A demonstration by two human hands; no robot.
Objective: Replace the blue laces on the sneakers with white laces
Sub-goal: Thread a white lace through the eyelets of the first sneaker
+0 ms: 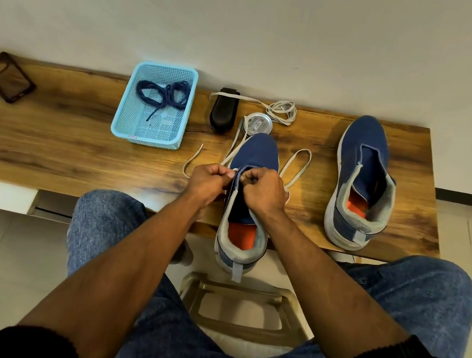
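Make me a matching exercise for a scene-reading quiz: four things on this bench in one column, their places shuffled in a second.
Things:
1. blue laces
2. phone case
3. unlaced sneaker
4. spare white lace

Places:
A. bench's far left
B. in the basket
C. right of both hands
D. at the back edge, by the tin

Pairs: 1-B, 2-A, 3-C, 4-D
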